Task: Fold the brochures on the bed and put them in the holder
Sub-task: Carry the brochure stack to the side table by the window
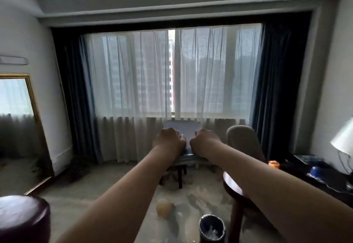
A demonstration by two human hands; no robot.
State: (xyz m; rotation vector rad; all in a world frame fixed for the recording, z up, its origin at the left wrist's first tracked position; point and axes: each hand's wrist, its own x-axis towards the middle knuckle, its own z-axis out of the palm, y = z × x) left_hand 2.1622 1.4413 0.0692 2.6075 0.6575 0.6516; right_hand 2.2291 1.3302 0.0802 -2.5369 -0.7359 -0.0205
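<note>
Both my arms reach straight out in front of me, held up in the air toward the window. My left hand (170, 140) and my right hand (205, 141) grip the near part of one pale grey-white brochure (184, 128), one hand on each side, fingers curled over it. The sheet rises above my knuckles, and a bluish edge of it shows below my hands. Neither the bed nor the holder is in view.
Sheer curtains (172, 93) and dark drapes cover the window ahead. A chair (244, 141) and a round wooden table (232, 185) stand at the right, a dark waste bin (212, 227) near the bottom, a gold-framed mirror (17, 128) at the left, a desk lamp (343, 137) far right.
</note>
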